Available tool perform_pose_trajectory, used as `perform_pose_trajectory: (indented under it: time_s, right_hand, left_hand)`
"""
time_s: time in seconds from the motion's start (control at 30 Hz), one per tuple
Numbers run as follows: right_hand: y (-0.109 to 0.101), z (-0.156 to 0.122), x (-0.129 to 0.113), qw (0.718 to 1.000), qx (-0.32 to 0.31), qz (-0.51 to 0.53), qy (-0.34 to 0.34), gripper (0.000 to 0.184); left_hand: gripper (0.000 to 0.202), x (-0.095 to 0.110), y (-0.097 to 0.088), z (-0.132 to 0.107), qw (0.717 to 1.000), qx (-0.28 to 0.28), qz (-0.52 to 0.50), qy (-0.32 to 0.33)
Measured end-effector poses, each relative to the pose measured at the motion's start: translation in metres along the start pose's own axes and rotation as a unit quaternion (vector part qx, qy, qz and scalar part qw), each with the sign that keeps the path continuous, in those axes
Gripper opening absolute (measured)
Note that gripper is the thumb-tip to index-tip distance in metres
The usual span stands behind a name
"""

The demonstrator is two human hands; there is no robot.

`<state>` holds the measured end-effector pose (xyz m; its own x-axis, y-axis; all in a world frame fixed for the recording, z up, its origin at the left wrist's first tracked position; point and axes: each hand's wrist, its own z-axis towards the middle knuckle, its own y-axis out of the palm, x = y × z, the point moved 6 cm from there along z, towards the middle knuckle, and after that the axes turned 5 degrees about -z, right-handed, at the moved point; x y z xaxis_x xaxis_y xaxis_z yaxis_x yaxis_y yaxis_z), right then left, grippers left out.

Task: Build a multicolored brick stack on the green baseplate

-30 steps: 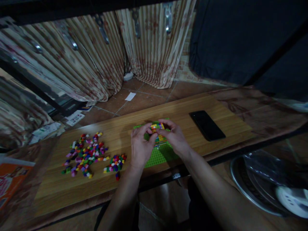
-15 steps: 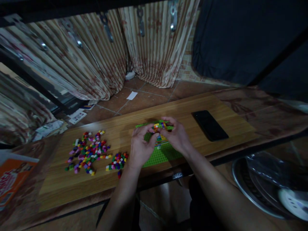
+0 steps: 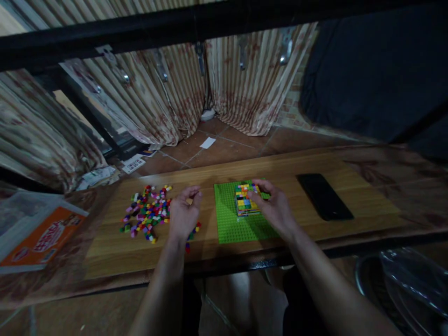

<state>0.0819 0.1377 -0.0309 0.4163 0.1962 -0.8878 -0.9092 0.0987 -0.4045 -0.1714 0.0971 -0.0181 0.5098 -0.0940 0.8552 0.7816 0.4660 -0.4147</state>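
A green baseplate (image 3: 227,224) lies on the wooden board, with a multicoloured block of stacked small bricks (image 3: 245,199) standing on its far half. My right hand (image 3: 276,207) rests at the right side of that block, its fingertips touching the block's top edge. My left hand (image 3: 182,213) hovers over the board between the baseplate and the loose bricks, fingers curled in a loose pinch; I cannot make out anything between them. A scatter of small coloured bricks (image 3: 147,214) lies left of my left hand, and a few more (image 3: 193,230) lie just under it.
A black phone (image 3: 324,196) lies flat on the board to the right. An orange box (image 3: 40,238) sits at the far left. Striped curtains (image 3: 168,98) hang behind over a tiled floor. A round metal fan guard (image 3: 406,289) is at the bottom right.
Both hands were together at the brick block; my left hand has drawn away leftward toward the loose bricks. The right hand stays at the block. The view has shifted, showing more of the left.
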Motion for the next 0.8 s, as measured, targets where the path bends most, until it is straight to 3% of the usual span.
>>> perform_pose_trajectory:
  time_s: [0.13,0.3,0.53,0.67,0.8]
  right_hand:
    - [-0.005,0.003,0.012,0.990,0.069,0.111,0.048,0.036]
    - [-0.013,0.005,0.020,0.968,0.130,0.179,0.117,0.031]
    - [-0.010,0.004,0.024,0.963,0.135,0.192,0.134,0.020]
    - [-0.008,0.003,0.021,0.971,0.128,0.168,0.117,0.019]
    - [-0.007,0.003,0.020,0.972,0.126,0.157,0.121,0.017]
  left_hand:
    - [0.022,-0.009,-0.008,0.003,0.999,-0.042,0.017,-0.009]
    - [0.017,-0.019,-0.016,0.001,0.986,-0.165,0.032,0.012]
    - [0.014,-0.025,-0.032,-0.016,0.964,-0.260,0.053,0.032]
    - [0.011,-0.015,-0.023,-0.026,0.946,-0.306,0.102,0.046]
    - [0.014,-0.004,-0.014,-0.029,0.927,-0.309,0.194,0.088]
